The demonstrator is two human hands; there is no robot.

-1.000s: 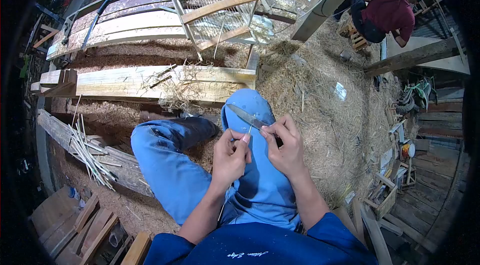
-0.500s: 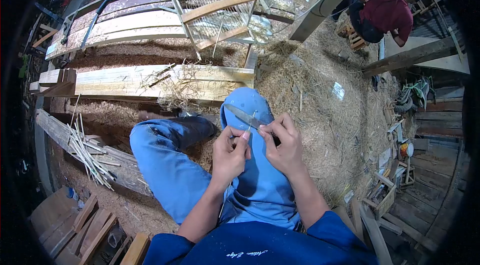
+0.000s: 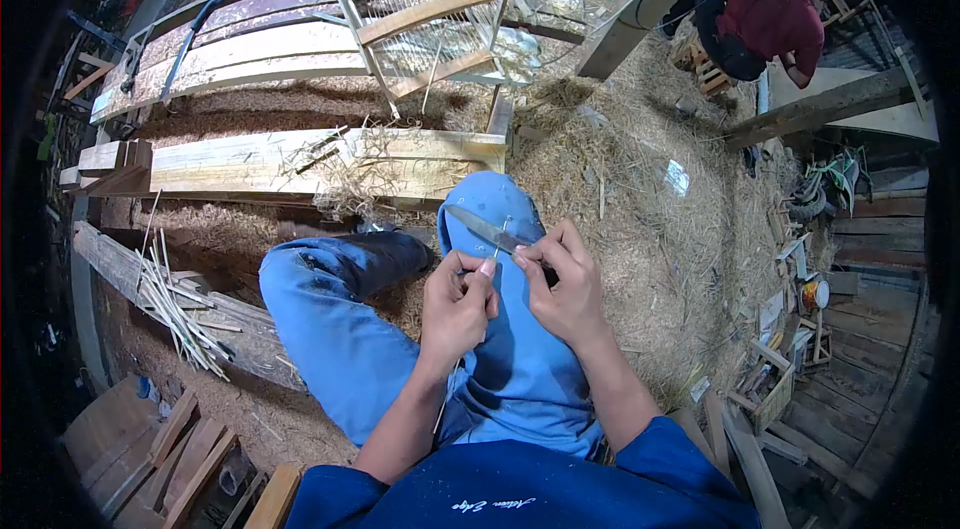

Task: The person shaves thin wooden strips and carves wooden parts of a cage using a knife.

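Over my raised knee, my right hand is closed on a knife, whose blade points up and to the left. My left hand pinches a thin pale stick. The stick's upper end meets the blade close to my right fingers, and a lower stretch of it shows below my left hand, along the forearm. The knife's handle is mostly hidden in my right hand. Small pale shavings dot the blue jeans beneath the blade.
Several thin sticks lie on a weathered plank at left. Thick timber beams lie ahead, beside a wooden frame strung with thin strands. A person in a maroon shirt is at upper right, behind a post. Shavings cover the ground.
The view has shifted very slightly. Both hands, the knife and the stick keep nearly the same places, with the blade still against the stick.
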